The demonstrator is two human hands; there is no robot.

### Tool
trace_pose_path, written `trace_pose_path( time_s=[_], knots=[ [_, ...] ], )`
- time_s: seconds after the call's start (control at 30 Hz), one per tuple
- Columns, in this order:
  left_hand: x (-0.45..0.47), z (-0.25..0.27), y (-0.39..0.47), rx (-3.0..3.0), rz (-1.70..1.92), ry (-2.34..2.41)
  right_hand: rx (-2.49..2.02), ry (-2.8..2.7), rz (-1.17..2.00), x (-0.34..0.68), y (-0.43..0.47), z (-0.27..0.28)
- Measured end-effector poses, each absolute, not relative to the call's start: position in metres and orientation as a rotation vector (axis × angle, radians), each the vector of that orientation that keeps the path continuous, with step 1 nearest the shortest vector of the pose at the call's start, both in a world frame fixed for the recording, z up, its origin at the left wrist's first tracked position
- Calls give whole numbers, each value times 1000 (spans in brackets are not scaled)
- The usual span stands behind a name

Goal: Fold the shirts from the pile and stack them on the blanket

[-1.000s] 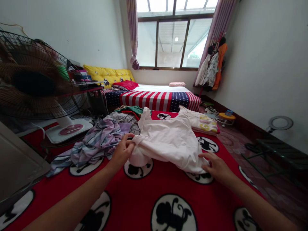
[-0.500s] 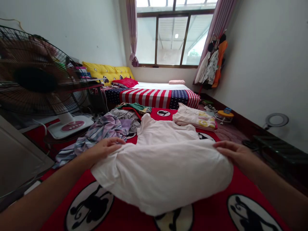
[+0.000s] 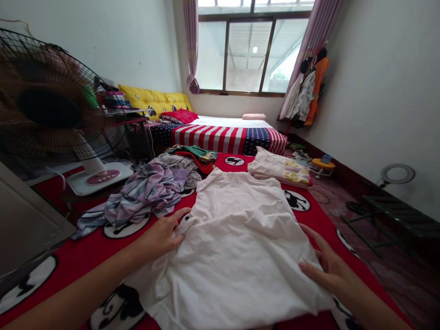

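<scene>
A white T-shirt (image 3: 237,238) lies spread flat on the red blanket (image 3: 79,256) with black-and-white monkey circles. My left hand (image 3: 161,233) rests flat on the shirt's left edge, near its sleeve, fingers apart. My right hand (image 3: 326,268) lies on the shirt's right lower edge, fingers spread, holding nothing. The shirt's collar end points away from me.
A heap of striped and grey clothes (image 3: 147,192) lies left of the shirt. A folded stack of light clothes (image 3: 280,168) sits at the back right. A standing fan (image 3: 51,114) spins at the left. A flag-patterned bed (image 3: 223,137) stands behind. A metal rack (image 3: 388,213) is on the right floor.
The bunched shirt was lifted, pulled toward me and laid out flat. Both hands have let go of the cloth and now lie open on its side edges.
</scene>
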State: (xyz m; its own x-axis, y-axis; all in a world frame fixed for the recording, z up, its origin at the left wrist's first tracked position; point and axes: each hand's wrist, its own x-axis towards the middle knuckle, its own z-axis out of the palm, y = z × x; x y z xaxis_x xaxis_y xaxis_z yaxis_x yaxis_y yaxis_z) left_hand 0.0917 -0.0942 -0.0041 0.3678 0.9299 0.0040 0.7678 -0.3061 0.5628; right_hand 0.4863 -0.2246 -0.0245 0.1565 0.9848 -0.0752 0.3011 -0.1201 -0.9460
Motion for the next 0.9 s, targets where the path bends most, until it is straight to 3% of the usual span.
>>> trace_pose_path(
  time_s=[0.13, 0.37, 0.63, 0.77, 0.9],
  knots=[
    [79, 14, -101, 2093, 331, 1356, -1643, -1154, 968, 509, -230, 6],
    [61, 36, -104, 1769, -160, 1106, -1961, -1754, 1067, 574, -221, -7],
    [140, -3, 16, 2243, 554, 1394, -1957, -1312, 609, 580, -72, -17],
    [180, -35, 49, 2407, 570, 1666, -1989, -1451, 556, 559, -34, -25],
    [199, -55, 51, 2471, 549, 1898, -1783, -1611, 288, 492, -43, -2]
  ],
)
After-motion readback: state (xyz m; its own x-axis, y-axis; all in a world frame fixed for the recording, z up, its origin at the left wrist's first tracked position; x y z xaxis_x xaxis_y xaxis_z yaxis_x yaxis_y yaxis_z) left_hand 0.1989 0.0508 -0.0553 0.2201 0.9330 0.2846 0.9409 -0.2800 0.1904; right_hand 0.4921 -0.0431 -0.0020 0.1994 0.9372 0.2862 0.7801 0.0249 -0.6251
